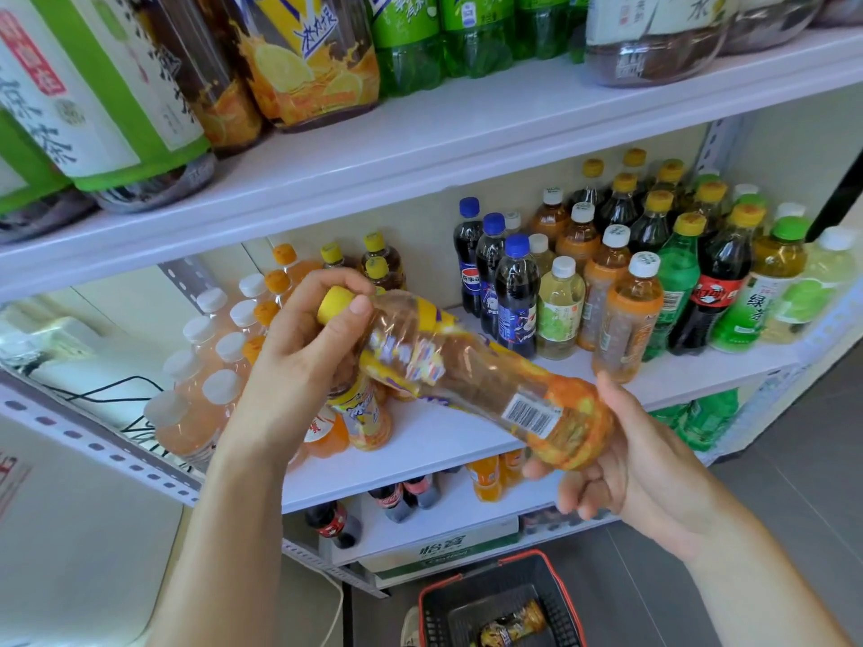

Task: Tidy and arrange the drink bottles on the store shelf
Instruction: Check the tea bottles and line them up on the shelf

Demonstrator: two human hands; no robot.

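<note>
The lemon tea bottle is in the air between my hands, just in front of the middle shelf and over its front edge. It lies almost on its side. Its long axis runs from the yellow cap, up at my left, down to the orange base at my right. My left hand has the cap end, with its fingers curled tight round cap and neck. My right hand cradles the base palm up, fingers hooked beneath and thumb on top, gripping it. The base points toward me and to the right, so I judge the bottle must swing upright before it goes in. A bare stretch of board lies behind it, between the matching yellow-labelled bottles under my left wrist and the blue-capped cola bottles further right. My left hand is the nearer to that gap. Both forearms reach up from below, the right slanting in from the lower right corner. A red-rimmed basket on the floor holds another bottle.
</note>
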